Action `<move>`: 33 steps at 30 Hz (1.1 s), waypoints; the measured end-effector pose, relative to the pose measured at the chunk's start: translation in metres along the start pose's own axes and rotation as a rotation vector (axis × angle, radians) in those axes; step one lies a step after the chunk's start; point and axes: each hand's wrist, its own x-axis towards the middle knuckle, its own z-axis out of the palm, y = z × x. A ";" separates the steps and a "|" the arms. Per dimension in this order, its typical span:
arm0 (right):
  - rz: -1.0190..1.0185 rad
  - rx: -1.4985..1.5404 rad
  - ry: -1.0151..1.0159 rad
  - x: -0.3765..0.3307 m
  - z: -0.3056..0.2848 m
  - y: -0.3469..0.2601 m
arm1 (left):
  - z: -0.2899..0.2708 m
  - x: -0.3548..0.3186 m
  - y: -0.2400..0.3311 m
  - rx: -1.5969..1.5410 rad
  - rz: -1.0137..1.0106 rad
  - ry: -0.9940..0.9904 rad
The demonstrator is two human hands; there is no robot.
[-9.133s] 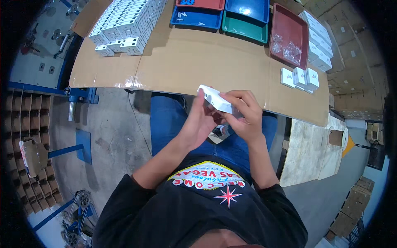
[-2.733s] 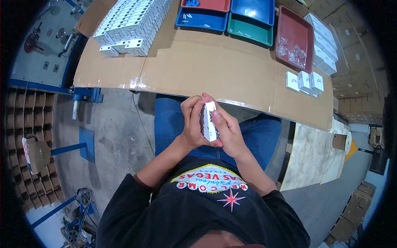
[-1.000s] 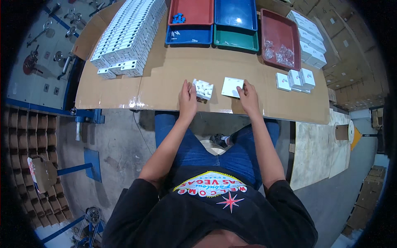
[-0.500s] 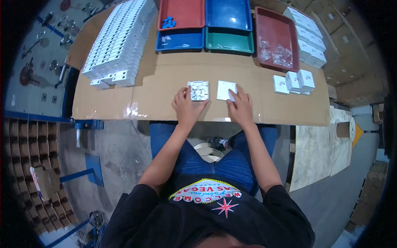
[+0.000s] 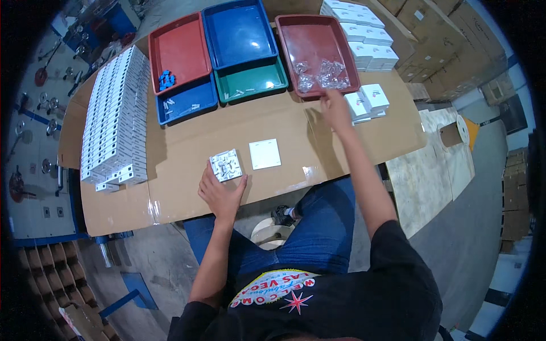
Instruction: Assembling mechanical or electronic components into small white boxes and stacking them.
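Observation:
My left hand [image 5: 220,194] grips a small white square box [image 5: 222,156] at its near side, fingers along the left edge and thumb by the near right corner. The box lies face up, with white fittings and silvery parts inside. Just right of it rests a flat white square cover [image 5: 265,154], touched by neither hand. My right hand [image 5: 335,109] reaches to the near edge of a dark red tray [image 5: 310,31]. Small clear plastic bags [image 5: 330,71] lie in that tray, just beyond my fingers. Whether those fingers hold anything is not visible.
A red tray [image 5: 179,42] with blue pieces, two blue trays [image 5: 236,28] and a green tray [image 5: 256,74] stand at the back. White boxes [image 5: 116,113] are stacked in rows at left. More white boxes [image 5: 369,37] are piled back right, with a smaller group [image 5: 372,98] nearer.
My right hand has left the white cover and moved far right to the dark red tray. My left hand stays at the square box. The whole view has shifted and turned.

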 end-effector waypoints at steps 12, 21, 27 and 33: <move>0.021 -0.575 -0.382 0.128 -0.006 0.080 | 0.005 0.001 0.002 0.020 -0.022 -0.015; -0.356 -0.644 -0.181 0.129 0.014 0.095 | 0.008 0.003 0.005 -0.012 -0.012 -0.019; -0.157 -0.456 -0.214 0.131 -0.010 0.071 | 0.003 -0.001 0.000 -0.048 -0.007 0.012; -0.047 -0.302 -0.123 0.134 -0.022 0.082 | 0.004 -0.002 -0.002 -0.112 -0.045 0.016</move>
